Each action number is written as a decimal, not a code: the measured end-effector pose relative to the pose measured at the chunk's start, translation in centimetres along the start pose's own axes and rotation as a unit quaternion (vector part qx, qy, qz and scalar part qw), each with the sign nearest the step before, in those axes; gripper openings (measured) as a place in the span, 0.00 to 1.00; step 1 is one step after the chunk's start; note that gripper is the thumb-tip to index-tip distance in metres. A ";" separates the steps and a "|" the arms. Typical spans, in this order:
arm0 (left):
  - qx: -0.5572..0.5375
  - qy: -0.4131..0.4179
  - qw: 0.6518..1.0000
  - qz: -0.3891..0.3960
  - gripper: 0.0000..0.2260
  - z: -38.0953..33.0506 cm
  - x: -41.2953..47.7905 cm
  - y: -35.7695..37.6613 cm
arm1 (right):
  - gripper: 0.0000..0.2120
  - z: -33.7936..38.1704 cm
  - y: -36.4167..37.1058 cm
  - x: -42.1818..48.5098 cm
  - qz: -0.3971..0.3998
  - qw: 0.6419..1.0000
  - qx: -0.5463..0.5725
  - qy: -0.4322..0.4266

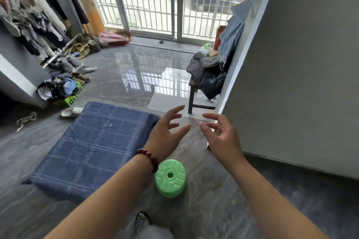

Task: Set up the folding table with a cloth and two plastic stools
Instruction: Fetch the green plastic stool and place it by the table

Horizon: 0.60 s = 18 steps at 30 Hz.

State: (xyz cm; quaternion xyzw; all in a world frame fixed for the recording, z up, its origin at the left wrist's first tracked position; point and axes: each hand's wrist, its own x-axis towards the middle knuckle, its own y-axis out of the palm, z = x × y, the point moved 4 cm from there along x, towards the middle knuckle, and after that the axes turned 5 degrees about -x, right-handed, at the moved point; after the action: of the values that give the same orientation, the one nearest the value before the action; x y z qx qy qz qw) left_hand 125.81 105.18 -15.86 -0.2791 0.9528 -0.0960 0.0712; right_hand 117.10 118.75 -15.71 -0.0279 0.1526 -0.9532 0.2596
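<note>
Neither hand holds anything: the left hand (167, 132) and the right hand (221, 137) are both stretched forward in the air with fingers spread and loosely bent, palms turned toward each other and well apart. A beaded bracelet (148, 158) sits on the left wrist. What the hands reach for I cannot tell; nothing lies between them but bare floor.

Just below the left wrist stands a green plastic stool (170, 177), upright on the floor near the cloth's near right corner. The blue checked cloth (93, 141) is spread flat to the left, its edges hanging down over a low rectangular form; the folding table itself is hidden under it.

By my reading, the table and cloth are done and one stool is placed, so the step in hand is the second stool. No other plastic stool shows in this view. The next move calls for finding one, taking hold of it, and setting it upright beside the cloth at another edge.

Farther off, a dark wooden stool (192, 95) carrying a padded jacket (209, 77) stands against the grey wall (301, 83).
</note>
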 end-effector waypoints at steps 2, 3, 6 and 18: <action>0.002 -0.001 1.000 -0.010 0.22 0.0 -1.1 0.5 | 0.10 -0.2 -0.7 -0.8 0.009 1.000 0.006 0.008; 0.000 -0.001 1.000 -0.013 0.22 0.0 -1.6 0.8 | 0.09 -0.3 -1.0 -1.1 0.012 1.000 0.010 0.008; -0.009 -0.006 1.000 -0.024 0.22 0.1 -3.2 1.8 | 0.07 -0.5 -1.7 -2.2 0.020 1.000 0.019 0.002; -0.028 -0.032 0.994 -0.096 0.20 0.3 -8.5 0.8 | 0.04 -0.2 0.1 -5.7 0.093 0.995 -0.014 -0.014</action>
State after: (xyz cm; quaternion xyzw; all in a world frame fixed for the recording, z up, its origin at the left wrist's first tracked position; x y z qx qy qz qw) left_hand 132.54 110.44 -15.62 -0.3741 0.9211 -0.0671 0.0841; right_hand 122.06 121.63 -15.81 -0.0308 0.1644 -0.9220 0.3491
